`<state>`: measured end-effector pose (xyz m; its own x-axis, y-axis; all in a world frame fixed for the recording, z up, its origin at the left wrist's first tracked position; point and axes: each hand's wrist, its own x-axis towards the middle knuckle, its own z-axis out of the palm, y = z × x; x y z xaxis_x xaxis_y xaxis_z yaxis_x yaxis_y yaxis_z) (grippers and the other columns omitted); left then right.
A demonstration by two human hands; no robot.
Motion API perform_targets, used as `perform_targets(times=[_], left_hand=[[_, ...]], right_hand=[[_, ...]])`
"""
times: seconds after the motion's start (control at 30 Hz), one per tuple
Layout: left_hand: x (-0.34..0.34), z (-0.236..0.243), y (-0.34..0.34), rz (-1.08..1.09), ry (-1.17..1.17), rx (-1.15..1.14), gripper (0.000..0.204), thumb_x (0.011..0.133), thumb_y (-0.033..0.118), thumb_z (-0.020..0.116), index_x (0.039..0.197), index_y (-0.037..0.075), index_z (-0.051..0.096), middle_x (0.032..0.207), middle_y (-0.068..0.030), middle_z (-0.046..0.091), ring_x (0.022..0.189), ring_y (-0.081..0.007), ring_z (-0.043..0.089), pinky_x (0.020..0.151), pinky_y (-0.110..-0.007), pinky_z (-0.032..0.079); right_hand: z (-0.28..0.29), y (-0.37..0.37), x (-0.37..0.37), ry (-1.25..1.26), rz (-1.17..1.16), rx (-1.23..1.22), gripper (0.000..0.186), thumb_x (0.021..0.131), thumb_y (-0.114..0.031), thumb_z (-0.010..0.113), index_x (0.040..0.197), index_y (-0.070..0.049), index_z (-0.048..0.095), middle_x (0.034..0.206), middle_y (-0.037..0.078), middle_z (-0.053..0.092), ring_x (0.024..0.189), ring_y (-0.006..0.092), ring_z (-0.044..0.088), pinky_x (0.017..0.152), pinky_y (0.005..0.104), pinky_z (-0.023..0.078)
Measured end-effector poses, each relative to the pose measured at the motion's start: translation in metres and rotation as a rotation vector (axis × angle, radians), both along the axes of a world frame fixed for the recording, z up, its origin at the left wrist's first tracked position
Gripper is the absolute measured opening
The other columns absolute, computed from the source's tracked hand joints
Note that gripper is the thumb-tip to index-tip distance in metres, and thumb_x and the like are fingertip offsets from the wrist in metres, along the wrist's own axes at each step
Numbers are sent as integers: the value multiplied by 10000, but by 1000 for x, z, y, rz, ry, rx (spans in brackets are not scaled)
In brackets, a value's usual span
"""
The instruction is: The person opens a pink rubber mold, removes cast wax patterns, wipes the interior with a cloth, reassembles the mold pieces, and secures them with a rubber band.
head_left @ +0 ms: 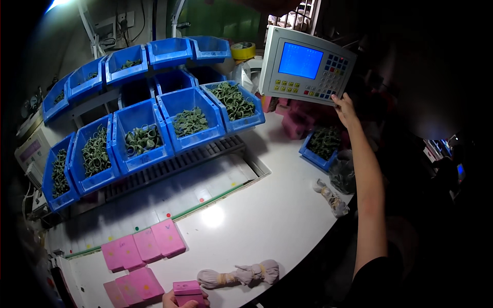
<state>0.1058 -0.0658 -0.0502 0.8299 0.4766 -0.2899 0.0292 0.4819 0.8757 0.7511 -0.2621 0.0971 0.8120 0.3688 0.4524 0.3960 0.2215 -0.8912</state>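
At the bottom edge, my left hand [173, 301] is closed around a small pink block [188, 290] with a dark line across it. Its fingers show on both sides of the block. My right arm reaches up to a grey control panel [313, 66] with a lit blue screen and several rows of keys. There my right hand [346, 110] touches the lower right keys, fingertips apart and nothing held. Flat pink pads with faint marks lie in two rows beside my left hand, an upper row [146, 244] and a lower row [134, 285].
Blue bins [141, 159] with green curled parts stand in two tiers at the left. Another blue bin [311, 154] and a clear bag [343, 172] sit below the panel. Tied greyish cloth bundles [239, 275] lie on the white table [241, 215]. Yellow tape [243, 51] is behind.
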Motion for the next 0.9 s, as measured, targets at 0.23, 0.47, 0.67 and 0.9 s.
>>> perform_targets(times=[0.23,0.47,0.67,0.9], left_hand=[[0,1,1,-14,-2,-18,393,799,215,703,1029,-74,570,818,-150,647,670,-213,642,559,-287,515],[1,-1,0,-30,-22,21,423,823,279,678,1043,-65,568,814,-146,648,669,-207,639,548,-269,505],[-10,16,-8,35,-121,-104,429,863,314,631,1060,-61,565,805,-136,644,641,-187,625,529,-256,490],[-50,43,32,111,-210,-278,488,977,310,318,1252,-77,430,1142,-245,571,788,-256,631,636,-317,516]], right_hand=[[5,16,-16,63,-131,3,267,832,-108,641,1068,-58,526,1080,61,591,1069,181,506,972,324,307],[17,25,-32,115,-268,-46,462,830,-180,665,1220,-26,472,1157,81,552,1140,226,471,997,348,301],[12,51,-35,60,-284,-93,527,757,-299,719,1189,-66,530,1140,91,568,1160,242,471,989,373,315],[-12,31,-18,172,-413,-129,427,751,-181,734,1118,-19,589,1057,137,609,803,218,602,688,322,498]])
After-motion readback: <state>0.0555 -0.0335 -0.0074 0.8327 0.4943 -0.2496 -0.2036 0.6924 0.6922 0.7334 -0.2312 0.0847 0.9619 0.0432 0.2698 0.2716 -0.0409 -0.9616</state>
